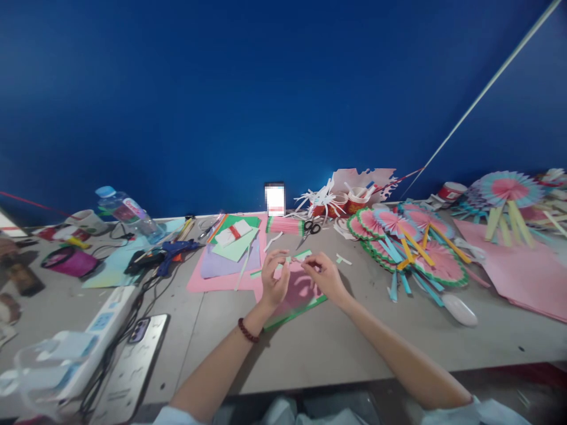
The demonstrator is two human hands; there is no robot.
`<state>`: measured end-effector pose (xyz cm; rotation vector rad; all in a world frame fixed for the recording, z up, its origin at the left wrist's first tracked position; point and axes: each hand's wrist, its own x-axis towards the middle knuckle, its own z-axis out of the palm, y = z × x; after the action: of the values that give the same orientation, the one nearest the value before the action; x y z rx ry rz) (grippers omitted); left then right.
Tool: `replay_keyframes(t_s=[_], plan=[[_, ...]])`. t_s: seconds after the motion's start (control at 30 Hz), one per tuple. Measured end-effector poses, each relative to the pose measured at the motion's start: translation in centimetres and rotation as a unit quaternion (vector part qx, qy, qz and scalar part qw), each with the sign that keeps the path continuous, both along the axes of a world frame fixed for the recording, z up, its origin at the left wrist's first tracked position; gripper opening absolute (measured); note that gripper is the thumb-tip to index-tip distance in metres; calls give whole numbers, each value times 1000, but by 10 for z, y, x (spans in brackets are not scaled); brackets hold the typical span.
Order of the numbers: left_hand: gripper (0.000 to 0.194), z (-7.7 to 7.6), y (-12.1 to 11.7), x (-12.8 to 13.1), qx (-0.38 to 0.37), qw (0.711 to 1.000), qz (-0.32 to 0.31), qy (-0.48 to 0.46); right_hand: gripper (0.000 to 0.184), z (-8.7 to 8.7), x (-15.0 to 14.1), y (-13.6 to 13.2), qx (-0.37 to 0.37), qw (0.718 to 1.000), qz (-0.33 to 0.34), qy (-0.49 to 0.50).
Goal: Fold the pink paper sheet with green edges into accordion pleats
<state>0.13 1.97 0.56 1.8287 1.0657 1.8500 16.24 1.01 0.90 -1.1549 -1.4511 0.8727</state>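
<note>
My left hand [275, 278] and my right hand [326, 275] meet over a pink paper sheet with green edges [295, 304]. Thumb and fingertips are pinched together on both, around something small and pale that I cannot make out. A dark beaded bracelet [247, 330] circles my left wrist. Just beyond my right hand lie black-handled scissors [311, 228], and to its right is a small white and green paper scrap [343, 260]. A stack of purple, green and pink papers [230, 265] rests left of my left hand, with a narrow pale strip [243, 265] across it.
Pink, green and blue pleated paper fans [407, 230] cover the right side, beside pink sheets [522, 265]. A phone [275, 200] stands against the blue wall. Leftward are a blue glue gun [170, 255], a bottle [133, 213], a power strip [100, 336] and a second phone [133, 366].
</note>
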Motion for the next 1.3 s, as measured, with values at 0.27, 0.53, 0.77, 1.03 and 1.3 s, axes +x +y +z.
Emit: replay_keyframes(t_s=[0.27, 0.53, 0.77, 1.03, 1.3], plan=[[34, 8, 8, -1, -224, 958, -19, -179, 38, 3, -1, 4, -80, 985, 48, 145], [34, 9, 0, 11, -379, 852, -115, -344, 30, 1, -4, 5, -74, 991, 62, 92], [31, 12, -4, 9, -389, 855, -131, -318, 17, 8, 2, 2, 42, 998, -15, -53], [36, 12, -3, 10, -383, 871, -148, -271, 19, 12, 2, -2, 68, 993, -17, -100], [32, 15, -11, 12, -389, 872, -166, -245, 21, 14, 3, -2, 92, 989, -16, -117]])
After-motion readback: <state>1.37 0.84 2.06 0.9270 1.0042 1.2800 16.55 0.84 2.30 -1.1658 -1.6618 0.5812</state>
